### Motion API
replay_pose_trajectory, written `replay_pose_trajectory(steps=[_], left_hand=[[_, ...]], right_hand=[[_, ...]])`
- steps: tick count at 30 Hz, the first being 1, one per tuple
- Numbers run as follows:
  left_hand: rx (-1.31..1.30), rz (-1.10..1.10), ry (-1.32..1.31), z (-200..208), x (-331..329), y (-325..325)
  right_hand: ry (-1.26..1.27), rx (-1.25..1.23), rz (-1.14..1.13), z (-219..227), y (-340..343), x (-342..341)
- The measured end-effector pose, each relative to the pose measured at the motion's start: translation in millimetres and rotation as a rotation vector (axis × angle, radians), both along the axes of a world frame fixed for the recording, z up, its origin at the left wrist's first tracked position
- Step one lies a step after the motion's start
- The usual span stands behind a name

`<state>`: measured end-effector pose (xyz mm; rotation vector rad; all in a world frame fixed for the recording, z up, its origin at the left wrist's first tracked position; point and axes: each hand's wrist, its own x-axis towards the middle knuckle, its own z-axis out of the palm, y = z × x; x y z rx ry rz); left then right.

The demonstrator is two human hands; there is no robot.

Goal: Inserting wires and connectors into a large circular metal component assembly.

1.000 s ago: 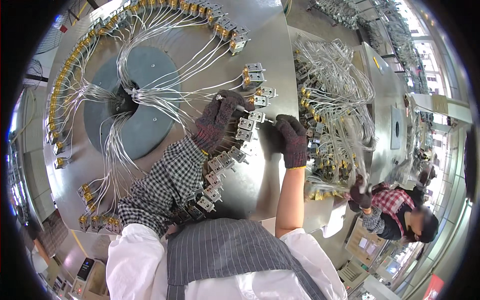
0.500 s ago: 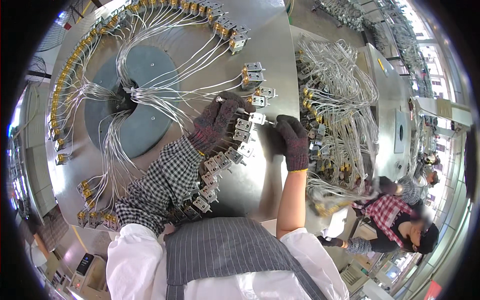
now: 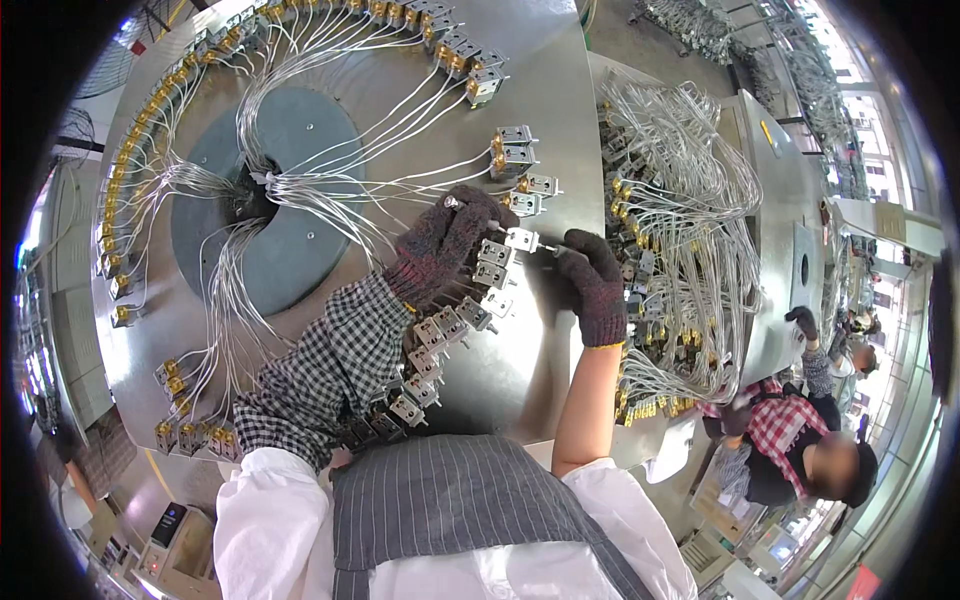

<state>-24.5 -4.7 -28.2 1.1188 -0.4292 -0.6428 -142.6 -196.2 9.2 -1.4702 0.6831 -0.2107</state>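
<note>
My left hand [image 3: 450,243], in a dark knit glove, is closed around a thin metal rod [image 3: 453,202] whose tip sticks out by the thumb. Its fingertips reach the left side of a small boxy metal thermostat-like unit [image 3: 521,240]. My right hand [image 3: 592,282], gloved the same way, has its fingers pinched at the thin shaft [image 3: 548,247] on that unit's right side. Similar metal units [image 3: 491,275] curve in a row below it toward my apron. Several more units [image 3: 512,158] with pale wires stand just beyond. My fingers hide part of the rod.
The round-cornered metal table carries a grey disc [image 3: 320,130] where pale wires [image 3: 330,205] gather. More units [image 3: 120,220] line its far left rim. At right, another bench holds a heap of wired units [image 3: 690,260]. A co-worker in a checked shirt [image 3: 785,425] stands beyond it.
My hands stay at the same unit, with the view shifted slightly. The co-worker's gloved hand has lifted away from the wire heap, whose near end now lies settled on the bench.
</note>
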Motion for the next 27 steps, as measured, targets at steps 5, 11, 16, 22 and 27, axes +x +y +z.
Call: replay_pose_trajectory(steps=[5, 11, 16, 22, 27], left_hand=[[0.042, 0.051, -0.138, 5.3, 0.4, 0.0], [-0.107, 0.134, -0.105, 5.0, 3.9, 1.1], [-0.086, 0.137, -0.044, 4.1, 3.1, 1.7], [-0.047, 0.177, -0.058, -3.7, 1.5, -1.4], [0.005, 0.237, -0.038, -2.5, -2.4, -2.8]], right_hand=[[0.051, 0.041, 0.036, -12.4, -14.3, -2.3], [-0.006, -0.057, 0.06, -5.0, -5.1, -1.2], [-0.015, -0.06, -0.017, 5.9, 5.2, -1.0], [-0.101, -0.008, -0.009, -3.5, 3.4, -6.0], [-0.029, 0.051, -0.021, 5.0, 4.6, -1.8]])
